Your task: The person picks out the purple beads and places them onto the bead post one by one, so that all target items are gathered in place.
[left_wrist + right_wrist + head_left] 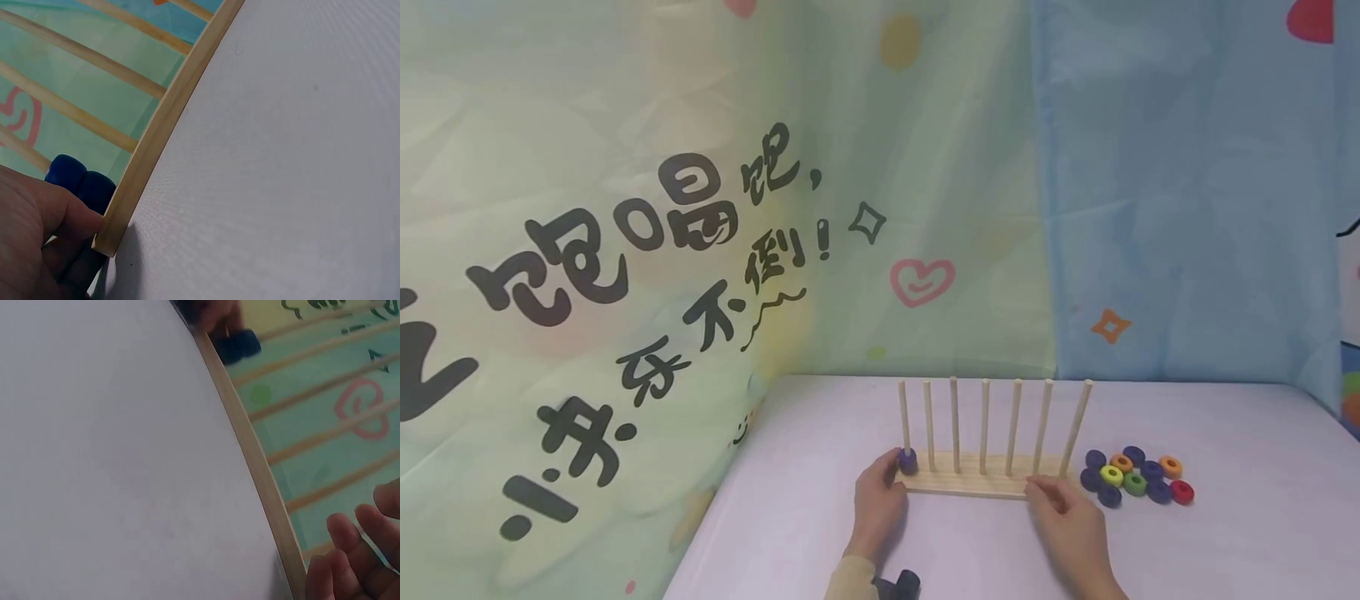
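Observation:
A wooden peg rack (966, 485) with several upright pegs in a row lies on the table. Two dark blue beads (80, 181) are stacked at the foot of its leftmost peg; in the head view they show as one dark bead pile (907, 461). My left hand (880, 504) grips the left end of the base, its thumb (84, 222) against the front edge. At the rack's front right, my right hand (1070, 525) has loosely bent fingers right at the base edge. No bead shows between its fingertips (342, 530).
To the right of the rack lies a loose group of beads: several dark blue ones (1159, 492), two orange, a yellow bead (1112, 476), a green bead (1135, 484) and a red bead (1182, 492). Printed curtains (925, 208) hang behind the white table (985, 550).

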`<state>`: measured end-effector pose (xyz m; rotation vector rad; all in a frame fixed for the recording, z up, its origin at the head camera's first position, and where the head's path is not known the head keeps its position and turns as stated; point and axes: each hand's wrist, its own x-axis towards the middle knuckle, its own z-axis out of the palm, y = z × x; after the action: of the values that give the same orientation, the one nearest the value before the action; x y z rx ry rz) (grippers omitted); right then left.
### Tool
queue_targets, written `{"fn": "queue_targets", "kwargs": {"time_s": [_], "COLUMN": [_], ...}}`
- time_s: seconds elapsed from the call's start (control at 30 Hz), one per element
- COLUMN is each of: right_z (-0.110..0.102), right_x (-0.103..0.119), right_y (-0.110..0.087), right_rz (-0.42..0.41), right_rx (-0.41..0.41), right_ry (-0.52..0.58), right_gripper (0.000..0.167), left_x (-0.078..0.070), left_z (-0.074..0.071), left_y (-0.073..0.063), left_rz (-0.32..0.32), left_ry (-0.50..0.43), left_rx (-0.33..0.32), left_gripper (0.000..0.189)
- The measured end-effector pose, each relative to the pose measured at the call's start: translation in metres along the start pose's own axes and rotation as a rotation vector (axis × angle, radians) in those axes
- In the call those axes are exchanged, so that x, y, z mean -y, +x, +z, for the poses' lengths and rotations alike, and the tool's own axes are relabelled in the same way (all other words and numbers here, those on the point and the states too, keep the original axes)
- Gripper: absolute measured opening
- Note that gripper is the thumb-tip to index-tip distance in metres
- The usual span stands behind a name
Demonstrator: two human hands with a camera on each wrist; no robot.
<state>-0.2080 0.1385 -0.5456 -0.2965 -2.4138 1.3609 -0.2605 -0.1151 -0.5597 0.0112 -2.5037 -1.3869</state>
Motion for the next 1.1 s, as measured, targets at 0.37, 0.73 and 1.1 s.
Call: {"fn": "queue_targets", "kwargs": {"time_s": [0.37, 0.73, 1.1], "right_z": [-0.019, -0.033, -0.05], "right_x": [-0.015, -0.028, -0.043], "right_y": [0.01, 0.016, 0.026], "right_rz": [-0.035, 0.05, 0.147], "right_rx": [-0.159, -0.238, -0.3], "right_ry": [0.041, -0.014, -0.108], "right_gripper": [0.014, 0.017, 0.025], "left_x": [-0.001, -0.001, -0.001], "left_z": [-0.003, -0.001, -0.002], "left_y": [0.0, -0.001, 0.0], "left_rz": [0.01, 0.003, -0.002], "left_ry": [-0.007, -0.016, -0.007], "left_rx": [-0.002, 0.01, 0.017], "left_gripper": [0.057, 0.058, 0.058]}}
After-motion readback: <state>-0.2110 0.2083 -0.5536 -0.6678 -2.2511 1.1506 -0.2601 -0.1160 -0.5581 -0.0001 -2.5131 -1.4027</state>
